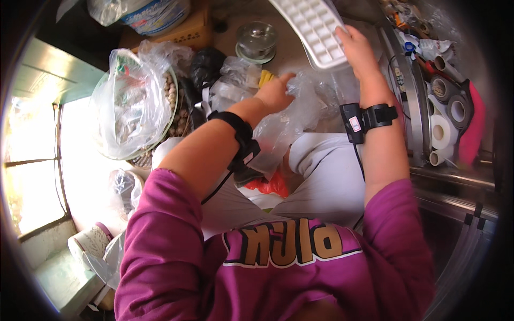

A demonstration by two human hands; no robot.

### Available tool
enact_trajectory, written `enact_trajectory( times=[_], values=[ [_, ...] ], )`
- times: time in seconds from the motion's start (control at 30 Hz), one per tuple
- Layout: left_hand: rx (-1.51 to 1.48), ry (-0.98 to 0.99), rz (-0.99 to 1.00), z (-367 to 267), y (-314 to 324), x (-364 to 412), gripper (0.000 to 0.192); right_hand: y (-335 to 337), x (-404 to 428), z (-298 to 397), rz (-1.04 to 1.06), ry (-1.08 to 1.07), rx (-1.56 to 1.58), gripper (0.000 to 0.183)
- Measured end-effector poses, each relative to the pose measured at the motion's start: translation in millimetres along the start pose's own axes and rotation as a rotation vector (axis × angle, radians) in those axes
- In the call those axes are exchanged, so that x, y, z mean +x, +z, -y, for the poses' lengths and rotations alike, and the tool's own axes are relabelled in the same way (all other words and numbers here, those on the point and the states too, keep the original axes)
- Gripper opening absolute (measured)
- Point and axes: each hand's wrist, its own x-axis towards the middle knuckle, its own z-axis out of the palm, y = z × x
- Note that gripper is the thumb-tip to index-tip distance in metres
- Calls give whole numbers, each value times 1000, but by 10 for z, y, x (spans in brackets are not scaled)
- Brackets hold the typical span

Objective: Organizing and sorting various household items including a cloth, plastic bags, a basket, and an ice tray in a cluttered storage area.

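My right hand (357, 52) grips the edge of a white plastic ice cube tray (317, 32), held up at a slant with its compartments facing me. Lower and to the left, my left hand (276, 94) is at a crumpled clear plastic bag (307, 96). Its index finger points out and the other fingers are curled; whether they pinch the film cannot be made out. Just behind that hand is a small yellow item (266, 78), partly covered. More of the clear plastic hangs down between my knees, above a red plastic bag (270, 184).
A glass pot with a lid (257, 40) stands ahead. To the left, a basket covered with clear plastic (138, 108) adjoins garlic bulbs (172, 94) and a black bag (207, 66). Rolls of tape and film (445, 108) fill a shelf at right. A cardboard box (188, 38) supports a tub (156, 16).
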Motion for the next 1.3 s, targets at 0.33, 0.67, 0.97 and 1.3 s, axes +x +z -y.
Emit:
enact_trajectory(
  times=[0.33,0.67,0.97,1.3],
  values=[
    [-780,-761,380,104,347,184,49,-453,21,-926,568,361,-865,32],
    [-502,-271,-705,60,-434,298,25,-305,-115,-178,561,415,-23,28],
    [18,151,-214,-352,-805,-120,25,295,-227,-22,655,354,226,23],
    [-491,179,-203,-510,-751,-156,27,827,-345,17,723,-496,-384,27]
  ],
)
